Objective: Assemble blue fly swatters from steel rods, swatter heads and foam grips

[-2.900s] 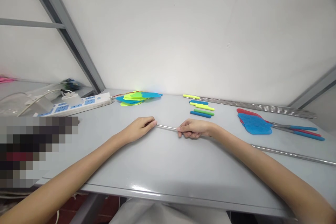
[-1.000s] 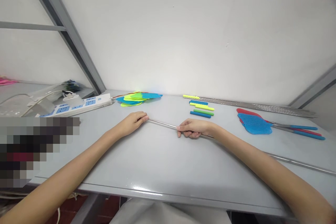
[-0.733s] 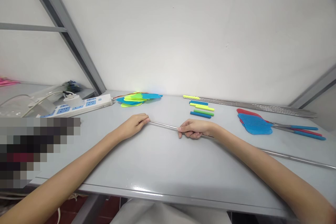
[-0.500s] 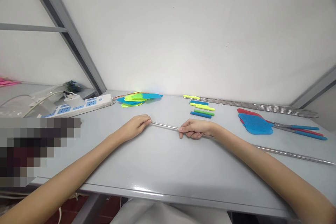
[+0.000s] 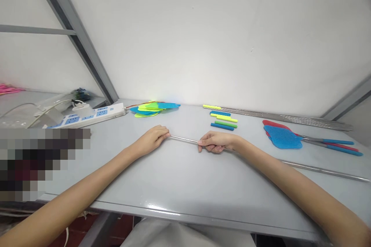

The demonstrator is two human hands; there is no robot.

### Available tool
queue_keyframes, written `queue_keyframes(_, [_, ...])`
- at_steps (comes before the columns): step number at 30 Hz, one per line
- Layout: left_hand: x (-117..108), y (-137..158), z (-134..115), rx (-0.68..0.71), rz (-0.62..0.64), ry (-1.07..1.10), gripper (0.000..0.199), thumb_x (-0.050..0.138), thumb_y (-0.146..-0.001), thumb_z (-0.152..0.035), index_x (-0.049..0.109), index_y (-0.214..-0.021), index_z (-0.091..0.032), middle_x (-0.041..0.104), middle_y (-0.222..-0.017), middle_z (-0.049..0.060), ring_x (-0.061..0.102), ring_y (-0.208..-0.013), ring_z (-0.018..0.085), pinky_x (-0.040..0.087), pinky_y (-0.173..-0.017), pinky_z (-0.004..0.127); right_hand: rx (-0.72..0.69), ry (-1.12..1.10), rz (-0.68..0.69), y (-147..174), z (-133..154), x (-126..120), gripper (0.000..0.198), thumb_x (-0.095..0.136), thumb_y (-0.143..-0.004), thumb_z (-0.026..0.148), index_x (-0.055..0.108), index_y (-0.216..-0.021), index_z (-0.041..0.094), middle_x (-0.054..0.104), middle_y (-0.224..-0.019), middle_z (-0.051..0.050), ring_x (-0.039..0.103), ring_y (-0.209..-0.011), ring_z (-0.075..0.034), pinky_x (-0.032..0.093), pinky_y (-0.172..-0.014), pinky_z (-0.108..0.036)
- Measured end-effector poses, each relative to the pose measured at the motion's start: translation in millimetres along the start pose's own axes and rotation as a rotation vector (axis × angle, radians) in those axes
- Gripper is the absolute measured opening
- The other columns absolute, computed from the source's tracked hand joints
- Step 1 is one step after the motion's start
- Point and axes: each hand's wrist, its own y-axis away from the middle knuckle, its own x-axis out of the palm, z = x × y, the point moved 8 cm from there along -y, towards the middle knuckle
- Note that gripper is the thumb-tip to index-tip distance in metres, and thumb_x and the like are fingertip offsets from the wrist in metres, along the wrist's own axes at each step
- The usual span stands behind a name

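Note:
A thin silvery metal rod [image 5: 184,139] runs slantwise above the grey table, thicker in its section near the right edge of the view. At its left end, my left hand [image 5: 153,139] is closed around the tip, which the fingers hide. My right hand [image 5: 215,142] pinches the rod a short way to the right, with the thumb and forefinger on it. The rod passes under my right forearm and comes out beyond it. Just behind my right hand lie several coloured handle sleeves, among them a blue sleeve [image 5: 222,126] and a green sleeve [image 5: 227,124].
Fly swatters [image 5: 282,137] with blue and red heads lie at the right. A bundle of metal rods [image 5: 275,115] rests along the wall. Loose yellow and blue swatter heads [image 5: 150,109] are piled at the back left, beside a white power strip [image 5: 117,110] with cables.
My left hand has shifted slightly right along the rod, so the bare stretch between my hands is a little shorter. My right hand keeps its grip in about the same place.

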Motion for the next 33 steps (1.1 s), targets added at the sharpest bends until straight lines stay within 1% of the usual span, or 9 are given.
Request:
queue_keyframes(8, [3,-2,-6,0.012,0.015,-0.024,0.028,0.025,-0.085,-0.027,0.038,-0.063,-0.017,0.044,-0.064,0.001,0.039,-0.065,0.013,0.033,-0.066,0.025,0.004,0.005,-0.005,1,1,0,0.036,0.051,-0.072,0.044,0.055,-0.083,0.010,0.022,-0.048,0.008,0.017,-0.036,0.000,0.011,-0.029,-0.014])
queue_keyframes(25, [5,-3,-12,0.031,-0.008,-0.007,0.027,0.026,-0.085,-0.026,0.041,-0.064,-0.017,0.045,-0.064,0.001,0.039,-0.065,0.013,0.033,-0.065,0.025,0.015,-0.007,-0.001,-1,-1,0,0.037,0.052,-0.070,0.045,0.054,-0.083,0.010,0.021,-0.047,0.008,0.017,-0.035,-0.001,0.011,-0.028,-0.014])
queue_keyframes(33, [7,-4,-12,0.039,-0.018,-0.007,0.028,0.026,-0.085,-0.026,0.040,-0.062,-0.017,0.045,-0.062,0.000,0.039,-0.064,0.013,0.033,-0.064,0.025,0.022,-0.010,0.003,-1,-2,0,0.037,0.052,-0.070,0.045,0.054,-0.084,0.010,0.022,-0.048,0.008,0.018,-0.035,0.000,0.012,-0.028,-0.013])
